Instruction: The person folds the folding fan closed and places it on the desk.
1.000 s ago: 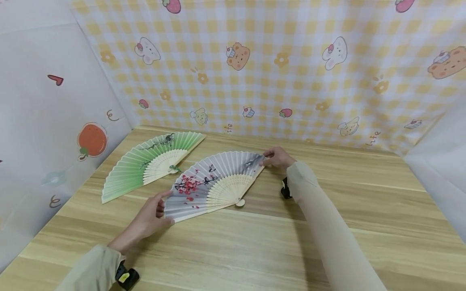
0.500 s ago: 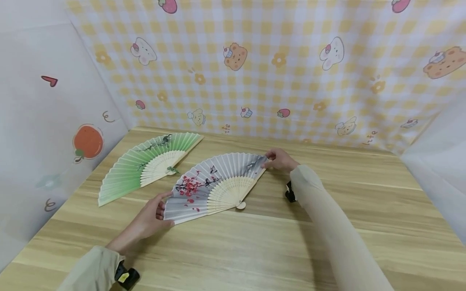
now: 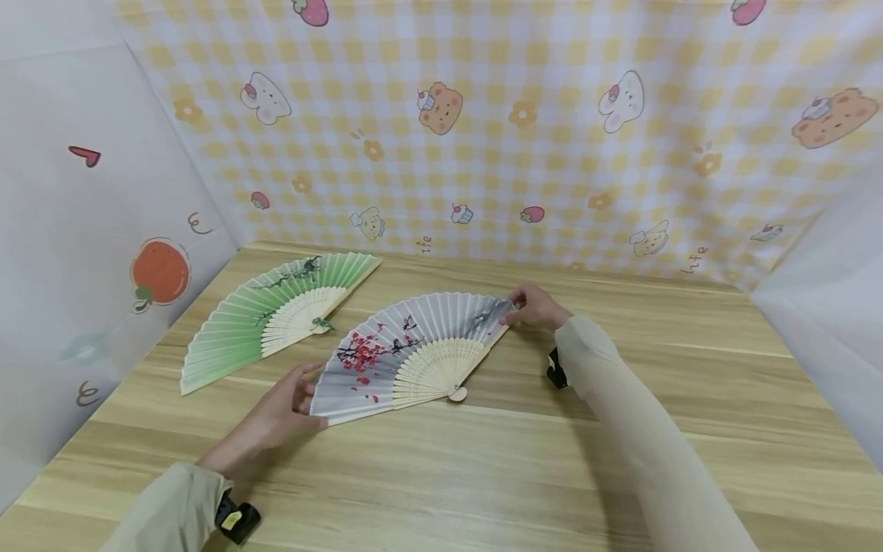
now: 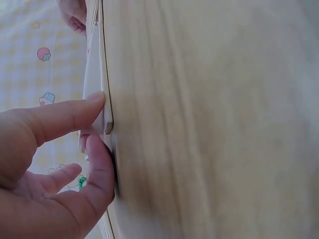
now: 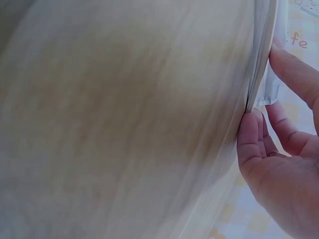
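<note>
A grey folding fan with red blossoms lies spread on the table, its pale ribs meeting at a rounded pivot on the near side. At its left end, my left hand pinches the outer edge. The left wrist view shows the thumb over the white end stick and curled fingers at its tip. My right hand holds the fan's far right corner. Seen from the right wrist, the thumb presses against the folded edge while the other fingers tuck in at its end.
A green folding fan lies spread behind and left of the grey one, a small green tassel at its pivot. The wooden table meets a yellow checked cloth at the back and a white cloth at the left.
The grey fan has shifted slightly right, away from the green fan, with both hands staying at its ends. The head view has turned a little to the right.
</note>
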Tool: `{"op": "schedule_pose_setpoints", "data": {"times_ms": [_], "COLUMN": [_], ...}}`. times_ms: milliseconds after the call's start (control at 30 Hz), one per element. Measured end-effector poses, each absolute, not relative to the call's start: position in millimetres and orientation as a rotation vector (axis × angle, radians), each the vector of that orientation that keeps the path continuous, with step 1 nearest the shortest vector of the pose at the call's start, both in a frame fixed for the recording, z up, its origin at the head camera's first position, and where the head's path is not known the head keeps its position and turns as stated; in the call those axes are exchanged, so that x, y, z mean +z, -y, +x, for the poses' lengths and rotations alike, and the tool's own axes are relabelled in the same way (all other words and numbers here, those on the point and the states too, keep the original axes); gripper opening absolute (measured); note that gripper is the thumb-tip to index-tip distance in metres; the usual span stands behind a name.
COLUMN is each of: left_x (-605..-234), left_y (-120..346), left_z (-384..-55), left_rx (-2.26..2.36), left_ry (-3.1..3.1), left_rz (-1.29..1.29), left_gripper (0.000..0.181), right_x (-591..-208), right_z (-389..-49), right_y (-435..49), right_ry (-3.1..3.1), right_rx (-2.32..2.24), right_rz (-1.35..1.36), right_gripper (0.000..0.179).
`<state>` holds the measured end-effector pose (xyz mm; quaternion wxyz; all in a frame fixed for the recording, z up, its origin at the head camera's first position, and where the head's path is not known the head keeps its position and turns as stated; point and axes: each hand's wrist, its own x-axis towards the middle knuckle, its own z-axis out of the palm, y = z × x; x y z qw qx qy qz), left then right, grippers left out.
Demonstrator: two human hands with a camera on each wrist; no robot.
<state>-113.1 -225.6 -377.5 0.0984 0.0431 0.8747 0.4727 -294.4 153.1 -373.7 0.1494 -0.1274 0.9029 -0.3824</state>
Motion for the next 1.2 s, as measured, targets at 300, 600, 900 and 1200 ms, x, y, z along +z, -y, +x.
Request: {"op": "schedule_pose_setpoints", "data": {"times_ms": [300,600,900,1200], "left_x": [-378,-378,-376,-377], "left_y": [230,230,228,230], "left_z": [-113,-114,-116,-117], "left_rx": [1.39,1.422,1.405,1.407], "left_ry": [-2.552,-2.518,-2.533,-2.523], "left_rz": [0.108,0.085,0.08,0.085], "left_gripper": [0.087,0.087,0.086,0.085], "right_x": [-375,-375,-377,-375], "right_z": [-290,-285,-284,-282], "right_y": [-155,-161,-167,-169], "right_ry": [-2.57,-2.536,-2.505,-2.507], "right_rx": [-1.108,-1.189,-1.257,-1.253], "right_rz": [-0.321,-0.362,-0.351,-0.326], "right_gripper": [0.033,0.03,0.037,0.041]}}
